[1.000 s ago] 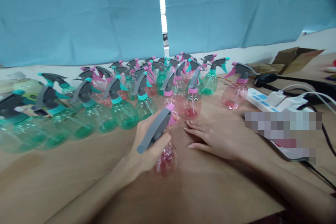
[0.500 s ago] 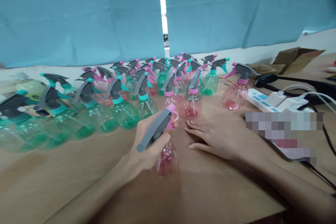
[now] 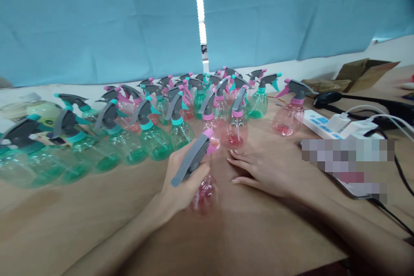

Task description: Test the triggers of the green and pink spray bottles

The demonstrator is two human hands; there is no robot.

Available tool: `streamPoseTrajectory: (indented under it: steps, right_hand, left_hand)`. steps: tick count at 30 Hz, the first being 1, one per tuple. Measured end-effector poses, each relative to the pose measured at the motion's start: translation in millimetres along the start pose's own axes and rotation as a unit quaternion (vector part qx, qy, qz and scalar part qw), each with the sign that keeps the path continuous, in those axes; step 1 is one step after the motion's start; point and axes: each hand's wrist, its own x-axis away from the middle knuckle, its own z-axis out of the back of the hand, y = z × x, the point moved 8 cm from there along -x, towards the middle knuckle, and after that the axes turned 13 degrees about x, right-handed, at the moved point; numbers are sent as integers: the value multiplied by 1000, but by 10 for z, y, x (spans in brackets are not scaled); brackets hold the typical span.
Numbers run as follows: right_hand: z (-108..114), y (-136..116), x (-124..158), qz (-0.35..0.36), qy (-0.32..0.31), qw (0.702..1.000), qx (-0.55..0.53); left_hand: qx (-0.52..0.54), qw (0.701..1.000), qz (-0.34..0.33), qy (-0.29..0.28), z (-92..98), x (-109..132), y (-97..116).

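Note:
My left hand [image 3: 181, 179] is wrapped round the neck of a pink spray bottle [image 3: 203, 196] with a grey trigger head [image 3: 190, 159] and pink nozzle. The bottle stands on the brown table [image 3: 97, 215] just in front of me. My right hand [image 3: 258, 170] lies flat on the table to the right of that bottle, fingers stretched out toward the left, holding nothing. Its fingertips are close to another pink bottle [image 3: 236, 131] behind.
Several green and pink spray bottles [image 3: 152, 136] crowd the table's back and left. A lone pink bottle [image 3: 287, 116] stands at right, beside a white power strip [image 3: 326, 123] with plugs and cables. A cardboard box [image 3: 365, 71] sits far right. Blue curtains hang behind.
Almost nothing has changed; the view shifted slightly and my left hand with the bottle edged a little to the right. My right hand stayed flat.

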Motion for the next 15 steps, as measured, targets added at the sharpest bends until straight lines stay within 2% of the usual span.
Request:
streamPoseTrajectory:
  steps: [5,11,15]
  right_hand:
    - [45,-37,-30,6,0,1000,-6]
    - [286,-148,19,3,7,996,-84]
    - [466,-303,196,-20,19,989,-148]
  left_hand:
    - [3,1000,-22,-17,-29,-4,10]
    - [9,1000,-22,0,-73,11,-102]
    - [35,999,-24,8,-234,2,-76]
